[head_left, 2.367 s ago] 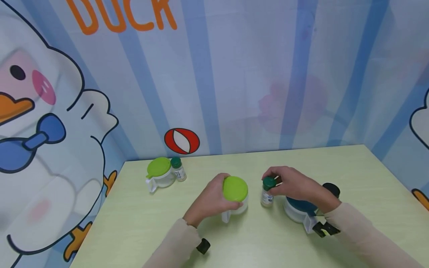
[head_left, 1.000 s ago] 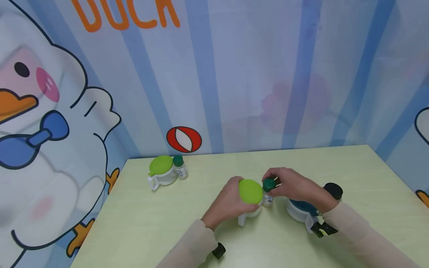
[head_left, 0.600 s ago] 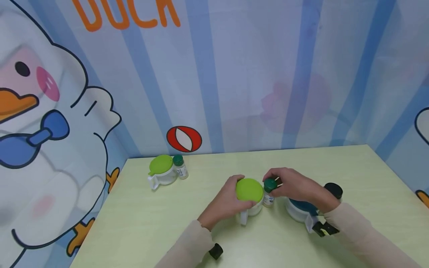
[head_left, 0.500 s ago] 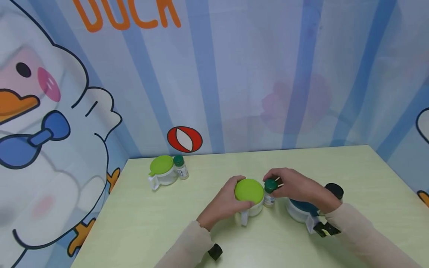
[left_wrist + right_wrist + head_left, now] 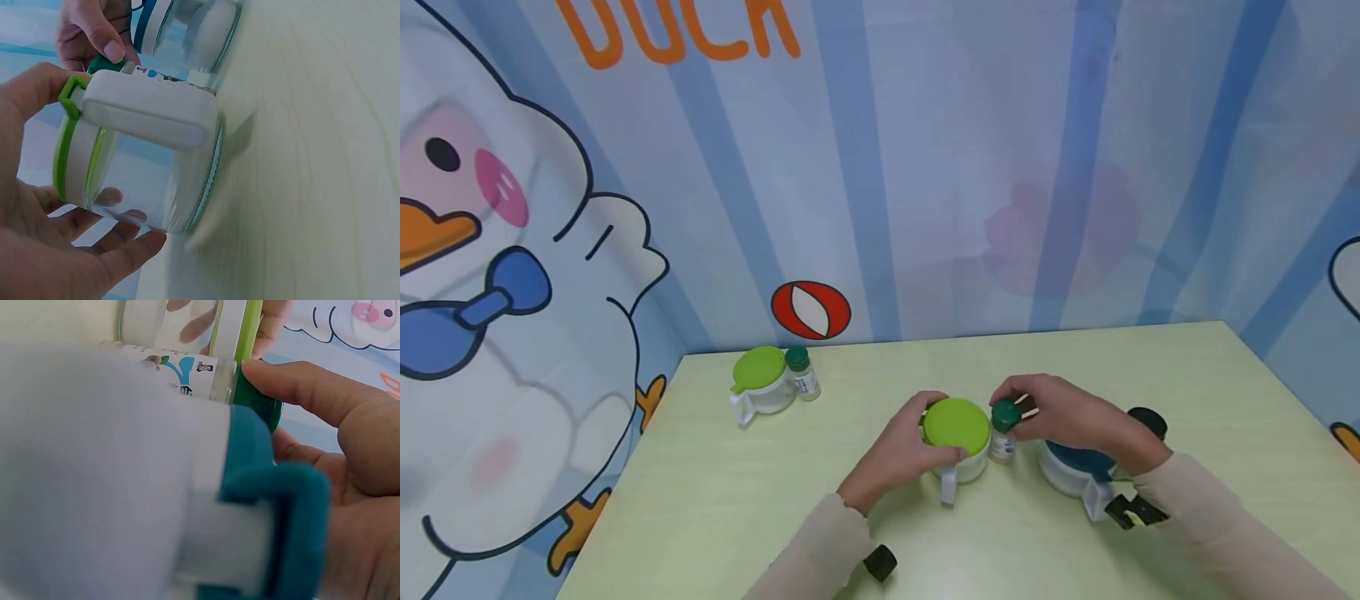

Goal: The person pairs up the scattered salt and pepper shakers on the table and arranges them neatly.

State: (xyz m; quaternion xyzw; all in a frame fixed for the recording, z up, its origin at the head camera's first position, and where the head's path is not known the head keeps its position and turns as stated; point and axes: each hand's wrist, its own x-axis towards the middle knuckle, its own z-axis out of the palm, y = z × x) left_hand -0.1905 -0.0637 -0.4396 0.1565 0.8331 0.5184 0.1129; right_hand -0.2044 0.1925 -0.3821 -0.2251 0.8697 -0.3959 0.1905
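Observation:
A clear glass seasoning jar with a lime-green lid (image 5: 957,427) and a white handle stands upright on the table. My left hand (image 5: 902,454) grips it round the lid and side, fingers spread along the glass in the left wrist view. Right beside it is a small spice bottle (image 5: 1002,447) with a dark green cap and a printed label. Thumb and fingers of my right hand (image 5: 1063,412) pinch that cap. Under my right wrist sits a blue-lidded seasoning jar (image 5: 1063,475), partly covered; white grains (image 5: 209,37) show inside it in the left wrist view.
At the table's back left, another green-lidded jar (image 5: 763,379) stands against a second green-capped bottle (image 5: 805,379). A black-capped container (image 5: 1148,421) is half hidden behind my right forearm. A cartoon duck cloth (image 5: 955,167) rises along the table's back edge.
My left hand has brought the green-lidded jar rightward until it stands right beside the spice bottle, then shifted it slightly. My right hand keeps pinching the cap, almost in place.

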